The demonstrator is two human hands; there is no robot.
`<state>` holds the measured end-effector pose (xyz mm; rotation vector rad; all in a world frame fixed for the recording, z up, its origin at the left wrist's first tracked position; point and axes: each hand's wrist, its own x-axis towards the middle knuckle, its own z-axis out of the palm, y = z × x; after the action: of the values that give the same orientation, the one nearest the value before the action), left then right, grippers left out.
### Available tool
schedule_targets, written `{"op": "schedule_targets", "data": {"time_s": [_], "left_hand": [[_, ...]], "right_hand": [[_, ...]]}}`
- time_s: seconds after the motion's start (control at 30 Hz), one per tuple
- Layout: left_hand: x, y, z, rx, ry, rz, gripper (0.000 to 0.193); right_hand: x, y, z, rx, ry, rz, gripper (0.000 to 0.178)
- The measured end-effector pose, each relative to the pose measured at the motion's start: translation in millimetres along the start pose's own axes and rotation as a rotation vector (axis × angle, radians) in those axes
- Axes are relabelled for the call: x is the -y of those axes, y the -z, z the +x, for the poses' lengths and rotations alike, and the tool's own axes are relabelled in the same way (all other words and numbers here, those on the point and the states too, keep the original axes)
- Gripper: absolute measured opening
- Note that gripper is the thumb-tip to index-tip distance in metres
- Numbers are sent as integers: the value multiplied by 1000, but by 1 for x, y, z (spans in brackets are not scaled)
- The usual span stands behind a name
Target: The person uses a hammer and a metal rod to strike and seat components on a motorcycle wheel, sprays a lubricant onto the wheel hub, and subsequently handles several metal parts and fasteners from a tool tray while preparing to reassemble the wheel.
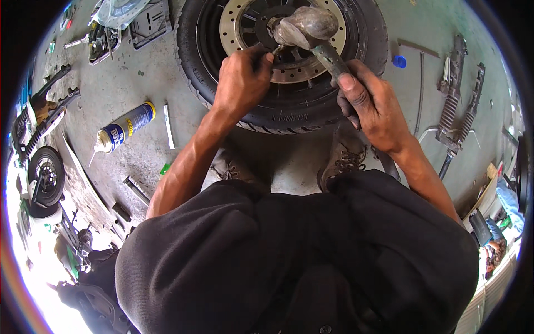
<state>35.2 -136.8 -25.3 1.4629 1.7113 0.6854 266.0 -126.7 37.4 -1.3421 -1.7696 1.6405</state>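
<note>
Flat on the floor before me lies a motorcycle wheel with a black tyre [194,67] and a perforated brake disc [303,74]. My right hand [374,106] is wrapped round the dark handle of a hammer [314,25]. Its worn, rounded metal head hangs over the wheel's hub and hides part of it. Beside the hub, my left hand [243,80] is closed in a pinch over the disc. A short bit of metal shows by its fingertips, just below the hammer head, but what it belongs to is hidden.
To the left lie a blue and yellow spray can [128,127] and a white strip [169,127]. A tool tray [104,44] sits at the far left. Rightward are a blue cap [399,61], a thin rod [420,94] and spring shock absorbers [451,108]. My boots [347,158] stand near the tyre.
</note>
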Motion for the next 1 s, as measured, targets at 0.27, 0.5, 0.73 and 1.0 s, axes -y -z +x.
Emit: {"op": "schedule_targets", "data": {"time_s": [0.27,0.5,0.73,1.0], "left_hand": [[0,-2,-2,25,131,-59,26],[4,1,-2,-7,35,50,40],[0,2,-1,15,30,35,25],[8,0,1,-30,-67,100,23]], "right_hand": [[5,0,3,-51,91,-28,50],[-6,0,11,-12,-74,-236,40],[-6,-1,11,-6,105,-255,46],[-9,-6,2,-10,150,-264,39]]}}
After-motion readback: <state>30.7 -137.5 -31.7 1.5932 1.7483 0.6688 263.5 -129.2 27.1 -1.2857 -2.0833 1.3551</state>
